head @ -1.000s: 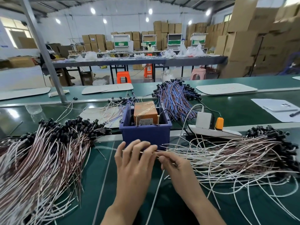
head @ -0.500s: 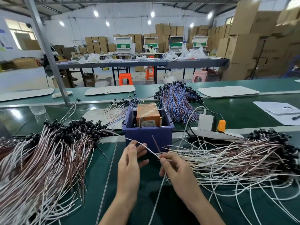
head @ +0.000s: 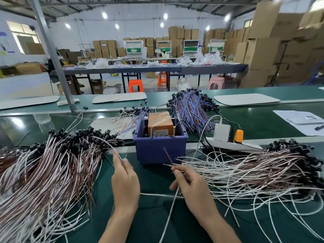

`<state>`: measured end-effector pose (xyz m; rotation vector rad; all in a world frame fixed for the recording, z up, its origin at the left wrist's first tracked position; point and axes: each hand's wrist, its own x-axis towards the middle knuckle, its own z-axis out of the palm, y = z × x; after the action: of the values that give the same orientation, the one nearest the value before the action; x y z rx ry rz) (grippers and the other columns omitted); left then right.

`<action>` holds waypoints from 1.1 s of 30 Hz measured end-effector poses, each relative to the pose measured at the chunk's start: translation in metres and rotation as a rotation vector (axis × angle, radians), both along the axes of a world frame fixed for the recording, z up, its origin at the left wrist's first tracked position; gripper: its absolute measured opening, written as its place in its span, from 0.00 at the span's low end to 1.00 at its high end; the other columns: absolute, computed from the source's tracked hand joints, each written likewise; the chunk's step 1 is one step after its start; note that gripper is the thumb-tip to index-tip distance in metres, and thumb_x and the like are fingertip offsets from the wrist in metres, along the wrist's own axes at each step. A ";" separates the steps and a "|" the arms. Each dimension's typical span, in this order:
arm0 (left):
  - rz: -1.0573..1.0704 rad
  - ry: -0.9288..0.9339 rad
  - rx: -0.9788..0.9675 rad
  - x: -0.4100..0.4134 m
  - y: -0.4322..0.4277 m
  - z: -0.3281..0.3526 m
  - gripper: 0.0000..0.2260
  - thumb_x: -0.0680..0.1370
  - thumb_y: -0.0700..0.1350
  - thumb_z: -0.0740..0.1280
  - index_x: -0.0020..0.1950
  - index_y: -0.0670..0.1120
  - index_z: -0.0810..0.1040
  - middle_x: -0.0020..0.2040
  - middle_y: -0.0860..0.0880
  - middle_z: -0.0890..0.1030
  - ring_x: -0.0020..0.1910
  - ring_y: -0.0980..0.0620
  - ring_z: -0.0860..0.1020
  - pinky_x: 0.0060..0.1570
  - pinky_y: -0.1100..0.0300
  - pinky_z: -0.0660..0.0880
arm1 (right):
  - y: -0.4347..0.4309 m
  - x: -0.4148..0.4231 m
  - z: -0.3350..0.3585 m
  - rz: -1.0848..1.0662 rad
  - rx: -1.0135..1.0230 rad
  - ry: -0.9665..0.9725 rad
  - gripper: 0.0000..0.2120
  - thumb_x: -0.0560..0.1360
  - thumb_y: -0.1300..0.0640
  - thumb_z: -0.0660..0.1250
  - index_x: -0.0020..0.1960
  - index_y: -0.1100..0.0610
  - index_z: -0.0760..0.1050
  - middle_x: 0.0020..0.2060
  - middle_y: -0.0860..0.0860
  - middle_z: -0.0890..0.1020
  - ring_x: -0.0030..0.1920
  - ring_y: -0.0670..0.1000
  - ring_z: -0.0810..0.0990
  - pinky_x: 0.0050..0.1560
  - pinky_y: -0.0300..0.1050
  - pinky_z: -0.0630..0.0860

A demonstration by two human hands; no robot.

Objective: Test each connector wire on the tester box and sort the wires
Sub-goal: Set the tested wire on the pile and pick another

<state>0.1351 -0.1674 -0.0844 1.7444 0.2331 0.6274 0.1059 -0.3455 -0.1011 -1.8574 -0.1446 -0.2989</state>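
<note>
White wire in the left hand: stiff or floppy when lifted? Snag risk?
Likely springy, not limp: the white wire held by the left hand arcs smoothly up toward the left pile. The brown wire pinched by the right hand stands up unsupported. Snagging seems likely; the connectors lie tangled.

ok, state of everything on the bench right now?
left hand: pinches white wire arcing to left pile
right hand: pinches brown wire, tip up
tester box: upright in blue bin, neither held wire on it
right pile: spread, connectors at far right
power strip: two plugs in
</note>
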 end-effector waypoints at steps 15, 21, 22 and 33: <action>0.107 -0.015 0.049 0.004 0.005 -0.008 0.17 0.85 0.46 0.56 0.72 0.48 0.74 0.39 0.42 0.80 0.26 0.58 0.68 0.34 0.57 0.68 | -0.006 0.007 0.003 -0.212 0.087 -0.077 0.15 0.85 0.49 0.55 0.61 0.27 0.67 0.32 0.46 0.78 0.28 0.42 0.72 0.34 0.38 0.69; 0.139 -0.071 0.023 0.002 0.002 -0.004 0.09 0.85 0.49 0.56 0.63 0.52 0.71 0.28 0.50 0.72 0.23 0.57 0.68 0.28 0.49 0.68 | -0.006 0.008 0.002 -0.281 0.052 -0.069 0.14 0.86 0.52 0.55 0.63 0.32 0.68 0.41 0.43 0.83 0.32 0.41 0.76 0.35 0.37 0.70; 0.139 -0.076 0.016 0.003 0.003 -0.004 0.07 0.85 0.49 0.56 0.61 0.54 0.70 0.28 0.51 0.71 0.22 0.56 0.68 0.27 0.49 0.67 | -0.007 0.007 0.003 -0.292 0.058 -0.067 0.15 0.86 0.52 0.55 0.62 0.32 0.68 0.42 0.43 0.83 0.30 0.41 0.74 0.34 0.35 0.68; 0.130 -0.105 0.009 0.004 0.007 -0.007 0.03 0.84 0.49 0.59 0.55 0.55 0.72 0.30 0.50 0.73 0.23 0.57 0.67 0.23 0.62 0.64 | -0.013 0.009 0.005 -0.332 0.250 -0.036 0.12 0.85 0.57 0.58 0.57 0.42 0.76 0.35 0.42 0.81 0.25 0.41 0.69 0.25 0.34 0.67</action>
<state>0.1387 -0.1606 -0.0913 1.7086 0.2726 0.8129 0.1148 -0.3590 -0.0957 -1.6227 0.1721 -0.5546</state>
